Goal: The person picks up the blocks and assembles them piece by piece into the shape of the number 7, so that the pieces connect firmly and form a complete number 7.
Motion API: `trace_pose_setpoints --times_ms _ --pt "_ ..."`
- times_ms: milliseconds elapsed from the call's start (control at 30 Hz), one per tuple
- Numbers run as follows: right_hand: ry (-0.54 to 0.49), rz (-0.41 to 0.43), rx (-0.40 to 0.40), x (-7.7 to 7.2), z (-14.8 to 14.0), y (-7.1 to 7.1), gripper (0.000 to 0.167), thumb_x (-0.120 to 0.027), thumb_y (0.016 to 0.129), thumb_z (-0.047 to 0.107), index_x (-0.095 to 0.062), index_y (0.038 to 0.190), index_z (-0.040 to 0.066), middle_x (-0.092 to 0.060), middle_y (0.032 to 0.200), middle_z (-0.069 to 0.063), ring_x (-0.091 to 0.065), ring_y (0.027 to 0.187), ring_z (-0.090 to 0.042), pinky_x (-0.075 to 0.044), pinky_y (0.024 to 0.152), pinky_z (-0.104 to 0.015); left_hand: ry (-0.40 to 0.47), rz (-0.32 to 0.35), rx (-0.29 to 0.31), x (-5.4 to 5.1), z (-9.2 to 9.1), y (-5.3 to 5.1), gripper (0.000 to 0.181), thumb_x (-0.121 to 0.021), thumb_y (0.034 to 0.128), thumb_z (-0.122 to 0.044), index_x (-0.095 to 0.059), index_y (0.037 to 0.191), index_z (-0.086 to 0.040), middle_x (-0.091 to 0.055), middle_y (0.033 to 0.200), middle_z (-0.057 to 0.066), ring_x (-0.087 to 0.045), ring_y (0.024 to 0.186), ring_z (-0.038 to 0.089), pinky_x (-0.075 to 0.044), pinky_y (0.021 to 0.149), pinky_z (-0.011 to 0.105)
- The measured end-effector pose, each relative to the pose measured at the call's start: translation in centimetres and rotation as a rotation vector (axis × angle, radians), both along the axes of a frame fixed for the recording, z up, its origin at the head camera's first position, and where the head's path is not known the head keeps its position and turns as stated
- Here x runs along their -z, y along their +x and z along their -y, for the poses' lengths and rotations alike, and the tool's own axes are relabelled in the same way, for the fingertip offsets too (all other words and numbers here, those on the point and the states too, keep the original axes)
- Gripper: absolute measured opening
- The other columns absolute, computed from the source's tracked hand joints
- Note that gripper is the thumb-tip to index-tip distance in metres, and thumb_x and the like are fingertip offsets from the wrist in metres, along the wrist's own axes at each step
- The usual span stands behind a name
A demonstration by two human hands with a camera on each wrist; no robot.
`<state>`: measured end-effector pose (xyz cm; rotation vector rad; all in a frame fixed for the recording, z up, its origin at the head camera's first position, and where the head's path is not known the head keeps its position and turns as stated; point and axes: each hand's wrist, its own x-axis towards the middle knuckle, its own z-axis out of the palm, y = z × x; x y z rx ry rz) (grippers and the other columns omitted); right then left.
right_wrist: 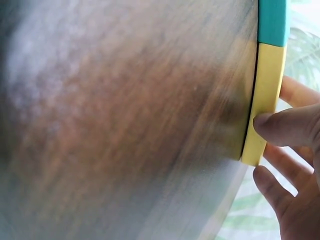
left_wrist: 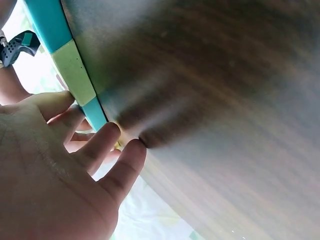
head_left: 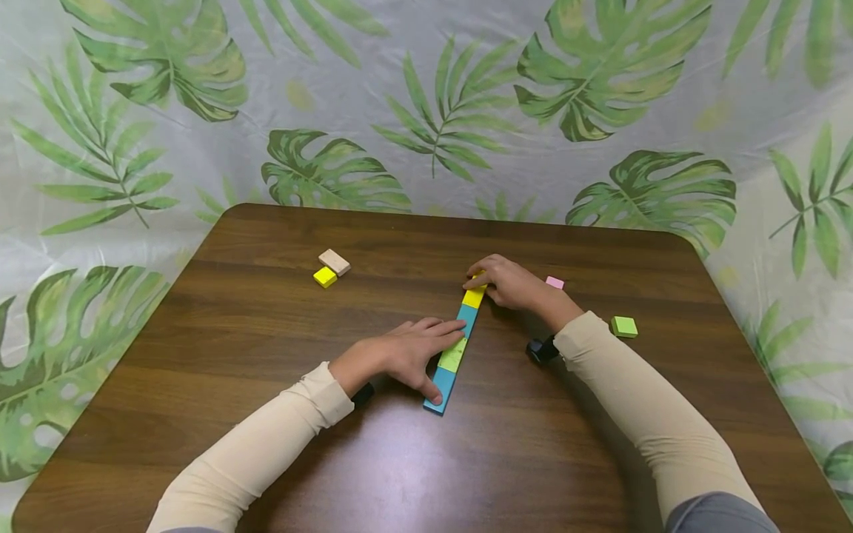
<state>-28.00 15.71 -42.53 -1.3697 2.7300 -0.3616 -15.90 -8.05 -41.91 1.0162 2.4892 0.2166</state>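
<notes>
On the table, several flat blocks lie end to end in a slanted row: a blue block (head_left: 442, 386) nearest, a green block (head_left: 452, 357), another blue block (head_left: 469, 317), and a yellow block (head_left: 474, 297) at the far end. My left hand (head_left: 408, 354) spreads over the row from the left, its thumb on the near blue block and its extended fingers touching the row farther up. With thumb and fingers on opposite sides, my right hand (head_left: 512, 285) pinches the yellow block (right_wrist: 267, 92). Its fingers partly cover that end in the head view.
A wooden block (head_left: 335, 262) and a small yellow block (head_left: 325, 277) touch at the back left. Right of my right hand lie a pink block (head_left: 554, 283), partly hidden by the wrist, and a light green block (head_left: 624, 326). A leaf-print sheet (head_left: 460, 89) hangs behind the table.
</notes>
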Motion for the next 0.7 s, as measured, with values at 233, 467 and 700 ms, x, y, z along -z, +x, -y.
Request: trace_pose_setpoints --times_ms 233,467,700 --pt "-0.006 -0.003 0.002 0.01 0.00 0.09 0.044 -0.053 0.088 -0.014 -0.072 0.121 0.008 -0.064 0.129 -0.018 -0.053 0.127 -0.040 -0.042 0.109 -0.054 -0.009 -0.002 -0.006 -0.14 -0.17 -0.21 0.110 -0.078 0.0768 -0.058 -0.016 0.161 -0.023 -0.006 0.169 -0.009 -0.016 0.154 0.021 -0.027 0.119 0.052" --pt "-0.003 0.003 0.012 -0.03 -0.01 0.24 0.043 -0.053 0.089 -0.013 -0.072 0.122 0.008 -0.064 0.130 -0.018 -0.052 0.128 -0.040 -0.042 0.109 -0.054 -0.013 0.001 -0.007 -0.13 -0.19 -0.49 0.113 -0.079 0.0744 -0.060 -0.016 0.161 -0.024 -0.003 0.169 -0.011 -0.016 0.154 0.022 -0.025 0.120 0.053" --pt "0.017 0.000 0.019 -0.05 0.04 0.35 0.043 -0.054 0.090 -0.012 -0.072 0.123 0.009 -0.063 0.131 -0.017 -0.051 0.129 -0.040 -0.042 0.108 -0.055 -0.022 0.003 -0.003 -0.15 -0.03 -0.50 0.113 -0.078 0.0749 -0.062 -0.014 0.161 -0.026 -0.004 0.169 -0.011 -0.015 0.155 0.022 -0.024 0.120 0.053"
